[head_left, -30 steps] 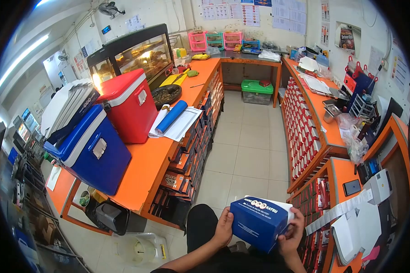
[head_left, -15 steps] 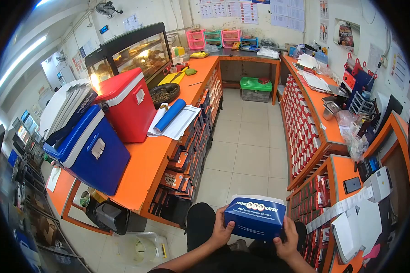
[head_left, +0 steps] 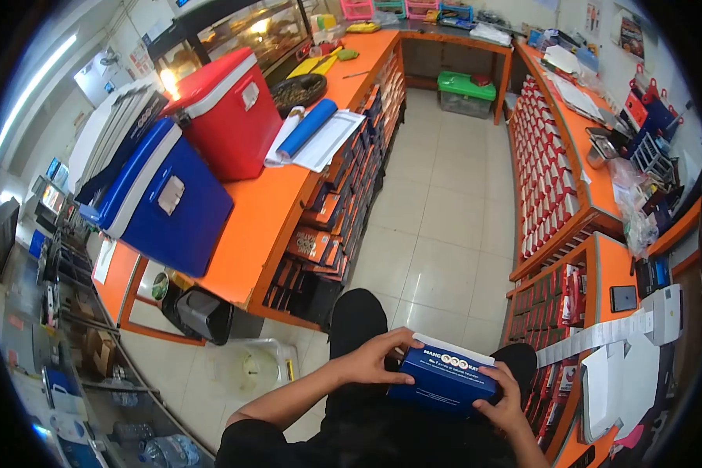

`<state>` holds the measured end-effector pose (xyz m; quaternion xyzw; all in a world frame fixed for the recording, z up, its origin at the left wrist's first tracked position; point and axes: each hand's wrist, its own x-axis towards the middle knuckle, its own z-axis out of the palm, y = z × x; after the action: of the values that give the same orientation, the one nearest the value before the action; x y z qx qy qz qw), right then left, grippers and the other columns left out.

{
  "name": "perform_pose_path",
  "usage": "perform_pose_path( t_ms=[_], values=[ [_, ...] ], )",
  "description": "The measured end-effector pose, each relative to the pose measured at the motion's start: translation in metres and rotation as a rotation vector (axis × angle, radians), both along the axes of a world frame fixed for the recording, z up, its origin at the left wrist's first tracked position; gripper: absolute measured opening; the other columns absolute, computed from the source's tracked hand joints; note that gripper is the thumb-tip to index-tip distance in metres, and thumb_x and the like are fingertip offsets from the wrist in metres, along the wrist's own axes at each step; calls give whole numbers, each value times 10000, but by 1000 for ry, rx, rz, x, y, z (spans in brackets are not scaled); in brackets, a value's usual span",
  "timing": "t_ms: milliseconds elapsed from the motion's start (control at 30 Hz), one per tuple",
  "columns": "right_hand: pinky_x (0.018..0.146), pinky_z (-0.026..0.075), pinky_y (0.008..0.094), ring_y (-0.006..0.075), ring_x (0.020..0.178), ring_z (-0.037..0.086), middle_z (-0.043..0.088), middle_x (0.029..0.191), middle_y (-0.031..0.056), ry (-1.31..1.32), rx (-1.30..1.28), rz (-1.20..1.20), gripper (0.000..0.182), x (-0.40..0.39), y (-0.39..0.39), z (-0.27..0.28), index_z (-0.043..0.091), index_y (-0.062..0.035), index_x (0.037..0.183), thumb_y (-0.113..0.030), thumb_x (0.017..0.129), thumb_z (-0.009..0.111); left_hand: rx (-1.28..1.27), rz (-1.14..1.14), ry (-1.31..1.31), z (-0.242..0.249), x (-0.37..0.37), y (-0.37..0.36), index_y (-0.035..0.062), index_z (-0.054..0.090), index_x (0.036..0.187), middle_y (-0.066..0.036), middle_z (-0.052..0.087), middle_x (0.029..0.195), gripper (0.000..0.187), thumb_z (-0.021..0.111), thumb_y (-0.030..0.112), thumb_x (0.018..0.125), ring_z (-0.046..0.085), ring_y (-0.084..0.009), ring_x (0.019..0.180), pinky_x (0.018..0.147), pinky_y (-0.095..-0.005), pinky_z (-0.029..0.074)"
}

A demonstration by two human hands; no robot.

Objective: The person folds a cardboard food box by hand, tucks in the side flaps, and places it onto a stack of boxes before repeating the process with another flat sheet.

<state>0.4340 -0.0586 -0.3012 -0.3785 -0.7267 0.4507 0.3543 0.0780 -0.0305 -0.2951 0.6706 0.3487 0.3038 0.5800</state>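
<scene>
Between the person's two hands, low over the lap, is a blue box (head_left: 444,383) with white lettering and a white edge standing along its top. The left hand (head_left: 373,360) clasps one end, fingers over the upper corner and thumb against the lettered face; the right hand (head_left: 507,394) grips the other end, its thumb low on that same face. Whether the box also rests on the lap cannot be told.

The walls look like thin card, so light, even pressure at both ends should keep them from buckling, and turning the box is best done with the two hands moving together. The fingertips are better kept off the white edge (head_left: 454,349), which could crease.

Outward from there, the left knee (head_left: 359,312) and the right knee (head_left: 520,360) flank the box and leave little room for swinging it sideways. On the floor at the left stands a clear plastic tub (head_left: 282,360), in the way of the left foot. Above it, the counter (head_left: 249,222) carries a blue cooler (head_left: 171,207) and a red cooler (head_left: 230,117). At the right, a phone (head_left: 623,298) and a printer (head_left: 663,313) trailing a paper strip (head_left: 597,338) crowd the other worktop.
</scene>
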Motion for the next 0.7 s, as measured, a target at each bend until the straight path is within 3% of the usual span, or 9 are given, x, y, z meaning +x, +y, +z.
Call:
perform_pose_path(
  t_ms=[33,100,133,167,267,433,533,700],
  values=[
    [939,522,379,280,1104,634,586,1219,182,-4,-16,15,740,-4,0,3,606,-36,1358,-280,733,920,55,45,-8,8,2,1,65,597,1302,-150,541,1295,562,868,207,830,578,-304,1228,1074,-398,480],
    [837,534,346,249,977,646,623,1101,154,6,-14,-121,586,-14,0,11,731,-26,1164,-336,709,930,97,26,76,9,3,5,64,613,1270,-149,560,1266,529,861,235,836,587,-304,1211,1046,-396,491],
    [837,534,346,249,977,646,623,1101,154,3,-28,-110,586,-13,2,10,731,-26,1164,-336,709,930,161,-11,165,10,4,7,63,628,1239,-148,579,1238,499,853,263,842,596,-304,1193,1018,-394,503],
    [787,524,330,233,929,636,621,1058,137,-6,-16,-100,567,-10,4,6,745,-29,1138,-345,704,929,235,8,146,12,6,6,51,641,1170,-118,589,1162,445,807,346,881,635,-299,1092,871,-393,549],
    [712,489,291,198,851,603,598,979,101,4,-32,-110,519,-10,2,1,771,-31,1082,-349,699,921,220,-10,141,7,6,2,60,646,1171,-119,590,1164,438,804,348,882,647,-308,1067,891,-397,557],
    [704,484,288,180,849,600,587,960,80,-18,34,-147,649,-14,4,-3,728,-22,1191,-358,672,924,139,47,160,16,9,-3,84,624,1262,-135,604,1234,514,814,357,870,658,-321,1089,949,-402,561],
    [687,475,280,181,829,600,595,947,79,46,-110,-194,687,-18,2,4,710,-19,1198,-371,651,931,76,73,114,18,5,-6,83,606,1315,-141,612,1295,590,846,331,836,645,-323,1160,999,-406,536],
    [730,535,320,222,859,656,646,971,121,-53,47,-74,654,-12,0,9,704,-10,1134,-359,633,938,188,6,125,15,3,-12,71,611,1300,-143,622,1342,617,875,318,800,623,-317,1242,1048,-410,508]
  ],
)
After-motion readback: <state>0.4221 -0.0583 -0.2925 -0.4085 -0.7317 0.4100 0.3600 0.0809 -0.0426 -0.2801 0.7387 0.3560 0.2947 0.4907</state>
